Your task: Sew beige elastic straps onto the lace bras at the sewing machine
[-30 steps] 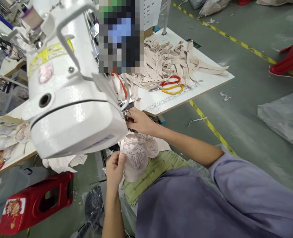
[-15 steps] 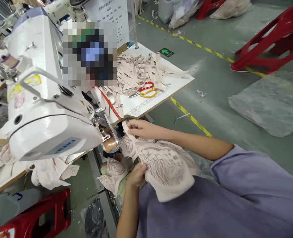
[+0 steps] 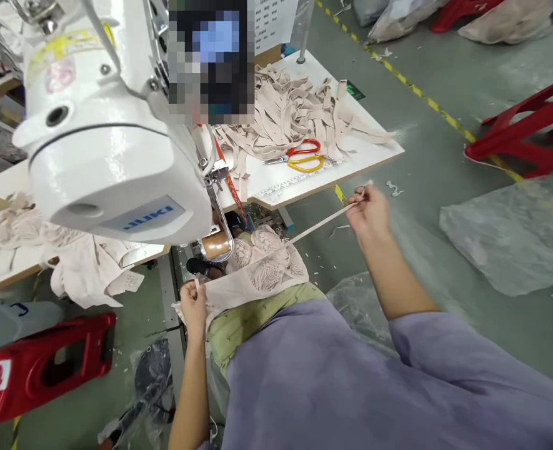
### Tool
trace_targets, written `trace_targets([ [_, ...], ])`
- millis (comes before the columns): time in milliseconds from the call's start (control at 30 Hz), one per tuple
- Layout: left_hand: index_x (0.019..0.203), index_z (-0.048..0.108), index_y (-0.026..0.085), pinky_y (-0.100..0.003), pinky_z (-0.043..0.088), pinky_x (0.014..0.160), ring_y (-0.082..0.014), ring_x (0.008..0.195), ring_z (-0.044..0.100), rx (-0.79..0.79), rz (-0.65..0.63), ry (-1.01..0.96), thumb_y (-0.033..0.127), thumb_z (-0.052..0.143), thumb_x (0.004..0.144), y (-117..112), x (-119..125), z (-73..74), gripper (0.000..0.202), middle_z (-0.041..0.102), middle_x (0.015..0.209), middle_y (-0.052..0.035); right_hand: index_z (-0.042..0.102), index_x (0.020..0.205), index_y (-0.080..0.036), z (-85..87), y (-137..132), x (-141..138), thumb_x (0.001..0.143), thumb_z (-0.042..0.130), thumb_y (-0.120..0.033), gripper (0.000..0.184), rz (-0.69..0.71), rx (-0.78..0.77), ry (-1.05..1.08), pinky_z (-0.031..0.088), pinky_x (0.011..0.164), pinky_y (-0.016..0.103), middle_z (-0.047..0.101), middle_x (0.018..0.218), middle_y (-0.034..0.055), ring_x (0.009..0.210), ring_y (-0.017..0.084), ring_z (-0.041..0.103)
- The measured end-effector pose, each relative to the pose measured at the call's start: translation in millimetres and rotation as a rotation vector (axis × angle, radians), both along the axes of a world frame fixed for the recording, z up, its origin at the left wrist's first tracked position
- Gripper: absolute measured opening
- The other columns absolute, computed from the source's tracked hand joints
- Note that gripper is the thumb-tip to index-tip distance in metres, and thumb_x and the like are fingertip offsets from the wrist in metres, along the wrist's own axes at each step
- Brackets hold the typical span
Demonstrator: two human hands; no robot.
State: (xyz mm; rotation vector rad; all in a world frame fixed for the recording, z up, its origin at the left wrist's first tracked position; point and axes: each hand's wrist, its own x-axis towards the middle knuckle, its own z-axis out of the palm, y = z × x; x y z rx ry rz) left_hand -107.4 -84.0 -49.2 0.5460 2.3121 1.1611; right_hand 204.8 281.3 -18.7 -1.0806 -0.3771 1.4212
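A pale pink lace bra [image 3: 267, 270] is stretched out over my lap, its cups lying near the green cloth [image 3: 257, 312]. My left hand [image 3: 194, 303] is closed on the end of its band at the lower left. Out to the right, my right hand [image 3: 368, 209] pinches the far end of a thin strap [image 3: 320, 223], which runs taut back to the bra. Just beyond the cups is the arm of a white sewing machine [image 3: 112, 181], with its curved metal presser part [image 3: 220, 240] close above them.
Beige fabric strips [image 3: 285, 112] are heaped on the white table [image 3: 276, 194], beside scissors with red and yellow handles [image 3: 307, 156]. More pale garments [image 3: 84, 262] hang over the left table edge. Red stools [image 3: 46, 369] and a plastic sheet [image 3: 510, 231] are on the floor.
My hands have moved apart, the left toward the lower left and the right out to the right. The bra, earlier bunched between them, is now spread with its strap taut. The view has shifted.
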Motion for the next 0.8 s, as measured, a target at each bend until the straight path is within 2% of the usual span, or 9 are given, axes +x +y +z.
trace_targets([
  [67, 0.120, 0.049, 0.017, -0.026, 0.044, 0.064, -0.0144, 0.065, 0.054, 0.052, 0.084, 0.102, 0.043, 0.044, 0.094, 15.6, 8.4, -4.7, 0.037, 0.055, 0.077, 0.0014, 0.043, 0.078, -0.021, 8.6, -9.4, -4.4, 0.088, 0.062, -0.019, 0.022, -0.020, 0.073, -0.047, 0.037, 0.043, 0.010, 0.053, 0.066, -0.0098, 0.043, 0.001, 0.035],
  [100, 0.120, 0.049, 0.017, -0.027, 0.045, 0.068, -0.0150, 0.070, 0.056, 0.072, 0.094, 0.140, 0.042, 0.043, 0.095, 23.7, 12.9, -3.5, 0.036, 0.057, 0.080, -0.0002, 0.045, 0.079, -0.022, 13.6, -20.8, -10.3, 0.085, 0.067, -0.021, 0.023, 0.047, 0.122, -0.101, 0.035, 0.041, 0.010, 0.054, 0.066, -0.0096, 0.043, 0.001, 0.035],
  [200, 0.110, 0.062, 0.018, -0.033, 0.048, 0.082, -0.0191, 0.087, 0.063, 0.113, -0.021, 0.174, 0.038, 0.050, 0.094, 44.4, 26.4, 17.5, 0.029, 0.066, 0.095, -0.0072, 0.050, 0.088, -0.023, 30.1, -73.9, -35.7, 0.074, 0.081, -0.029, 0.034, 0.599, 0.277, -0.352, 0.037, 0.040, 0.014, 0.060, 0.069, -0.0074, 0.045, 0.004, 0.046],
  [267, 0.102, 0.070, 0.020, -0.034, 0.049, 0.088, -0.0215, 0.097, 0.065, 0.133, -0.171, 0.141, 0.037, 0.056, 0.092, 52.7, 35.6, 44.0, 0.025, 0.071, 0.103, -0.0081, 0.047, 0.092, -0.024, 41.9, -112.2, -52.2, 0.077, 0.080, -0.036, 0.038, 1.025, 0.359, -0.423, 0.047, 0.047, 0.020, 0.064, 0.073, -0.0048, 0.054, 0.010, 0.058],
  [333, 0.104, 0.074, 0.023, -0.033, 0.050, 0.087, -0.0213, 0.098, 0.067, 0.152, -0.342, 0.108, 0.037, 0.058, 0.092, 56.9, 44.8, 74.8, 0.024, 0.074, 0.106, -0.0063, 0.043, 0.091, -0.025, 53.7, -141.0, -63.9, 0.082, 0.075, -0.044, 0.038, 1.255, 0.410, -0.443, 0.049, 0.049, 0.023, 0.065, 0.078, -0.0030, 0.055, 0.011, 0.060],
  [433, 0.118, 0.071, 0.023, -0.029, 0.051, 0.077, -0.0180, 0.087, 0.067, 0.166, -0.662, 0.131, 0.036, 0.058, 0.095, 59.7, 56.8, 114.3, 0.029, 0.074, 0.108, -0.0069, 0.044, 0.089, -0.023, 67.9, -160.1, -73.4, 0.086, 0.070, -0.047, 0.035, 1.389, 0.538, -0.547, 0.043, 0.049, 0.024, 0.063, 0.081, -0.0025, 0.051, 0.009, 0.056],
  [533, 0.121, 0.068, 0.020, -0.026, 0.047, 0.066, -0.0157, 0.077, 0.064, 0.170, -0.810, 0.191, 0.035, 0.060, 0.095, 60.8, 63.2, 131.5, 0.031, 0.073, 0.099, -0.0071, 0.048, 0.089, -0.022, 74.2, -161.7, -79.4, 0.089, 0.067, -0.040, 0.026, 1.455, 0.761, -0.716, 0.035, 0.053, 0.023, 0.059, 0.070, -0.0051, 0.052, 0.010, 0.050],
  [633, 0.103, 0.069, 0.020, -0.024, 0.043, 0.063, -0.0144, 0.073, 0.063, 0.164, -0.840, 0.290, 0.032, 0.055, 0.098, 59.0, 64.6, 128.1, 0.020, 0.070, 0.085, -0.0044, 0.055, 0.096, -0.021, 75.2, -160.4, -85.0, 0.090, 0.066, -0.037, 0.020, 1.529, 0.871, -0.833, 0.033, 0.057, 0.024, 0.060, 0.067, -0.0055, 0.054, 0.011, 0.048],
  [800, 0.081, 0.060, 0.020, -0.027, 0.031, 0.053, -0.0140, 0.058, 0.056, 0.085, -0.797, 0.691, 0.033, 0.045, 0.101, 51.0, 68.4, 110.4, 0.028, 0.065, 0.071, -0.0028, 0.069, 0.100, -0.019, 78.4, -159.1, -92.0, 0.093, 0.062, -0.034, 0.018, 1.618, 0.904, -0.787, 0.039, 0.067, 0.025, 0.069, 0.083, 0.0013, 0.073, 0.014, 0.060],
])
